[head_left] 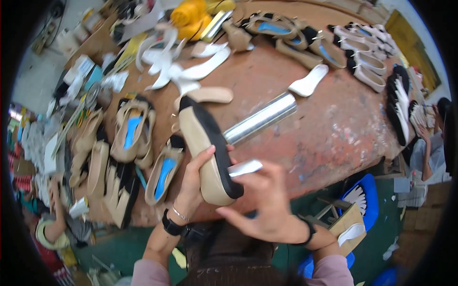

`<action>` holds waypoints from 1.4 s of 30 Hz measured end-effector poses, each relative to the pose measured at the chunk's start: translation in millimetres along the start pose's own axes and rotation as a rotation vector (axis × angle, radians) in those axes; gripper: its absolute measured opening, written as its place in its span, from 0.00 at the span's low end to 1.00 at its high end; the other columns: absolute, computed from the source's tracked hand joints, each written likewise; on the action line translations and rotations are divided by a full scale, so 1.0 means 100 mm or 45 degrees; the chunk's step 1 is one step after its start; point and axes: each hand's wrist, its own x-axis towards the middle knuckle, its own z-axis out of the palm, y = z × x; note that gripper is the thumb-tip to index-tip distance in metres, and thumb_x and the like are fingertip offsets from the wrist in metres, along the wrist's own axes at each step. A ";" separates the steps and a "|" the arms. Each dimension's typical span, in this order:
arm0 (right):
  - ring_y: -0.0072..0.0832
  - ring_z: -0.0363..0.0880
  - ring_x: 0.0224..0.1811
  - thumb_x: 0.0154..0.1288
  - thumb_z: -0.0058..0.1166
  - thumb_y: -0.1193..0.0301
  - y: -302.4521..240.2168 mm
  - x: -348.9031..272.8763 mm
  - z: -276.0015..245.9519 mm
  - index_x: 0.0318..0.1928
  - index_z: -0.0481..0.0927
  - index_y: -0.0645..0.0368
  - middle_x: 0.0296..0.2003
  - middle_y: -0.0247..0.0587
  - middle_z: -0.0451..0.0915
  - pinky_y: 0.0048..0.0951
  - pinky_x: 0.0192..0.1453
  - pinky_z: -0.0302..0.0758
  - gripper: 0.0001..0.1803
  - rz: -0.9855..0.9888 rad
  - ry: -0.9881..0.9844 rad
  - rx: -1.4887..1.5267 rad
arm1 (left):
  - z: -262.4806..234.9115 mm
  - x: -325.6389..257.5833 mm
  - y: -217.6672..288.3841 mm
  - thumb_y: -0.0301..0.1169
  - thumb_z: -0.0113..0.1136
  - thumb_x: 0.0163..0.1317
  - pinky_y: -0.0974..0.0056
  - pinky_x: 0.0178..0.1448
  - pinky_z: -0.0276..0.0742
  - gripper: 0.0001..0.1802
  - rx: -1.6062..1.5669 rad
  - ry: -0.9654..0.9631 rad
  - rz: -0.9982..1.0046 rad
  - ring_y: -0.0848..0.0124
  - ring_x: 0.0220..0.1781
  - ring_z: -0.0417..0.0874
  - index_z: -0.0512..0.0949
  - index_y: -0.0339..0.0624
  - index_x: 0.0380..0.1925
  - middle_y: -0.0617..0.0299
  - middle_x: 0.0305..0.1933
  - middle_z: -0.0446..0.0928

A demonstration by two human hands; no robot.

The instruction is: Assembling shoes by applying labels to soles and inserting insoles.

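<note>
Here, left hand (193, 183) fingers gripping a beige wedge shoe (206, 150) above the desk (329, 128), right hand (267, 202) fingers pinching a white strip (244, 168) at its sole.

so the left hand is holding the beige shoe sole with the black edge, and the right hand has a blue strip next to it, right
Not quite. The strip in the right hand is white, not blue, as the head view shows. The rest holds: the left hand grips the beige shoe sole with the black edge, and the strip sits right beside it.
</note>
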 end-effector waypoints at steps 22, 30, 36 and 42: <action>0.40 0.78 0.33 0.55 0.60 0.80 -0.50 0.28 0.08 0.42 0.76 0.58 0.29 0.41 0.70 0.39 0.35 0.76 0.13 -0.565 -0.839 0.086 | -0.49 -1.39 -0.04 0.48 0.59 0.53 0.58 0.33 0.81 0.40 -0.068 -0.331 -0.197 0.53 0.31 0.82 0.69 0.27 0.59 0.38 0.43 0.77; 0.40 0.77 0.35 0.60 0.58 0.68 -0.44 0.14 0.07 0.43 0.70 0.56 0.30 0.41 0.72 0.37 0.38 0.76 0.14 -0.504 -0.732 -0.295 | -0.50 -1.26 0.11 0.37 0.69 0.55 0.63 0.43 0.81 0.31 0.299 -0.504 -0.414 0.64 0.39 0.84 0.73 0.32 0.57 0.49 0.47 0.80; 0.45 0.83 0.36 0.58 0.66 0.65 0.48 0.29 -0.11 0.46 0.72 0.57 0.31 0.46 0.81 0.42 0.38 0.79 0.20 0.107 -0.416 -0.486 | -0.46 -1.34 0.53 0.23 0.74 0.53 0.61 0.53 0.81 0.41 0.588 -0.155 -0.101 0.65 0.46 0.85 0.64 0.36 0.66 0.52 0.48 0.81; 0.48 0.81 0.44 0.57 0.68 0.66 1.97 1.08 -0.87 0.54 0.75 0.58 0.39 0.50 0.81 0.46 0.45 0.78 0.25 0.140 -0.035 -0.818 | -1.05 -0.87 1.44 0.36 0.72 0.55 0.58 0.71 0.67 0.53 1.891 0.949 0.857 0.53 0.69 0.72 0.53 0.38 0.76 0.43 0.70 0.68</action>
